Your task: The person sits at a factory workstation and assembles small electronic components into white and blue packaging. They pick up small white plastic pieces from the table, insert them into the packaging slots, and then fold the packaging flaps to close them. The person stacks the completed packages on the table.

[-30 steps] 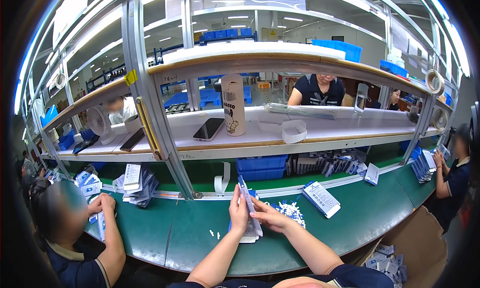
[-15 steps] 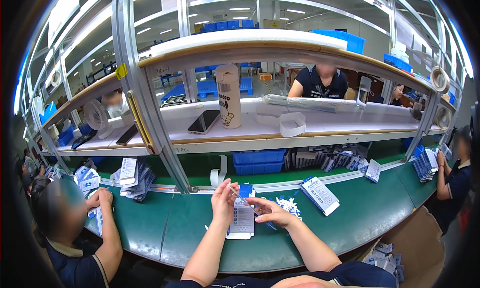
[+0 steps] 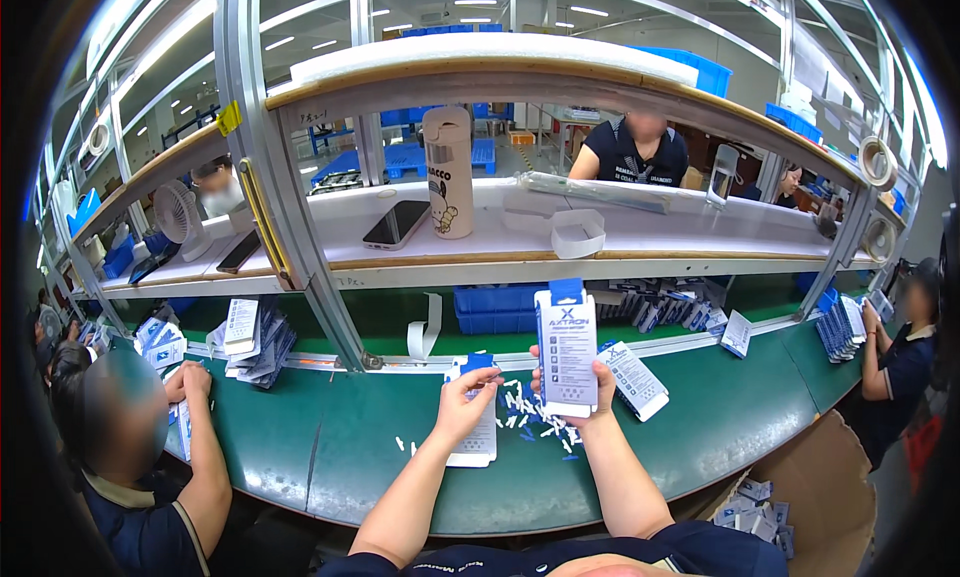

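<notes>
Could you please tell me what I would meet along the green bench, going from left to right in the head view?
Co-worker's hands, stacked boxes, curled white strip, the person's left hand, held box in the right hand, lying box, box by the rail, far-right boxes.

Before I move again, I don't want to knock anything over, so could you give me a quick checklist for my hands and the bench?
1. Right hand has a firm hold on the held box: ok by the look of it, fingers and thumb on opposite sides.
2. Left hand is empty: cannot tell; its fingertips are close together.
3. Bench under the left hand is clear: not ok; the lower box lies there.
4. Small pieces are all in one pile: not ok; a few lie apart, left of the lower box.
5. Co-worker's hands are out of the way: ok, far to the left.
</notes>
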A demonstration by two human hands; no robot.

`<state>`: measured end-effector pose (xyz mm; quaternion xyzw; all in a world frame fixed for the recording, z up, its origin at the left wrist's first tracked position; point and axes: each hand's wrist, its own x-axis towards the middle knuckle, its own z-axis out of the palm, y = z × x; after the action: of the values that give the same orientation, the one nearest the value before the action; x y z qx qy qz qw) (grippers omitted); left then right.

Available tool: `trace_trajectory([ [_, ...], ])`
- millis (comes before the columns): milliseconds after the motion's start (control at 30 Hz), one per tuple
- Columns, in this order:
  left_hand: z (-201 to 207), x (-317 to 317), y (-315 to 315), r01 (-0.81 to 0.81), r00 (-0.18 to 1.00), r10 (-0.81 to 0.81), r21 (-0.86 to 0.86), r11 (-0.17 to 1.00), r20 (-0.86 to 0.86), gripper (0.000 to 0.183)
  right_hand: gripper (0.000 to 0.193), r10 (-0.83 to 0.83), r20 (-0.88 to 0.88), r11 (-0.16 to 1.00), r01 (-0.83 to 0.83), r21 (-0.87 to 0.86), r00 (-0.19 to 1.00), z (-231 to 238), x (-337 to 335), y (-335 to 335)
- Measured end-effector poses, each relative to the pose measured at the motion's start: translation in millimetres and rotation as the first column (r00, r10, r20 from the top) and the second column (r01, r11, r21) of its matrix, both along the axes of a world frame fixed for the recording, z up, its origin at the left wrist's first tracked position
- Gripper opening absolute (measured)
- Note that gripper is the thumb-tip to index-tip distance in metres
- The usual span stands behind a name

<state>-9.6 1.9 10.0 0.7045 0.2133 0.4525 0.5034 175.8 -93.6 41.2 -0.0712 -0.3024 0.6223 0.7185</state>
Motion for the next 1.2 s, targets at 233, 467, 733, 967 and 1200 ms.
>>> trace_trajectory([
  [233,-3.5,1.2,3.0,-0.016,1.000,0.016,-0.083,0.996,0.005,0.016,0.088,-0.145,0.406,0.979,0.190,-0.071,0.902,-3.1,3.2,-0.4],
  [467,-7.9,-8.9,17.3,0.176,0.940,-0.011,-0.454,0.873,0.342,0.032,0.087,-0.442,0.821,0.753,0.348,0.558,-0.361,6.1,-18.2,0.1],
  [733,-6.0,-3.0,14.5,0.077,0.995,-0.048,-0.343,0.936,0.091,0.025,0.080,-0.448,0.578,0.606,0.243,0.757,-0.682,3.2,-4.7,5.1],
  [967,-10.8,-2.5,14.6,0.068,0.995,-0.088,-0.358,0.931,-0.038,0.025,0.073,-0.433,0.548,0.595,0.229,0.770,-0.716,-0.8,-6.7,-1.1],
  [1200,-9.0,-1.4,13.9,0.069,0.995,-0.090,-0.354,0.933,-0.042,0.028,0.074,-0.414,0.564,0.601,0.251,0.759,-0.714,-3.4,-8.0,-1.2],
])
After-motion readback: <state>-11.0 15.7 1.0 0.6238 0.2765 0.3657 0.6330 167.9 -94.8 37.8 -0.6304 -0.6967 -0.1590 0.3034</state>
